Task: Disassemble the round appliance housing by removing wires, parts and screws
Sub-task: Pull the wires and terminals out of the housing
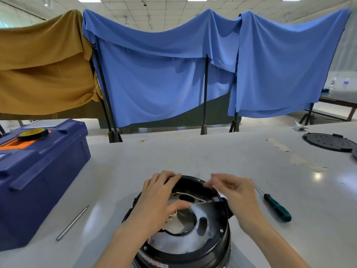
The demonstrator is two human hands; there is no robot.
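Squarely between left hand [158,198] and right hand [239,194] fingers [220,178]: wires [191,194] in housing [210,246].

The housing [193,254] stands at the near edge of the table [193,155], a toolbox [38,171] to its left and a rod [72,223] lying between them. A tape roll [32,133] sits on the toolbox; a screwdriver [276,207] lies right of the housing, a lid [328,142] farther back.

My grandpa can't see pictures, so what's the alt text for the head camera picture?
Two hands work over a round black appliance housing on a grey table: the left hand grips its far rim, the blurred right hand is at the rim beside thin white wires. A green-handled screwdriver lies to the right, a dark blue plastic toolbox to the left.
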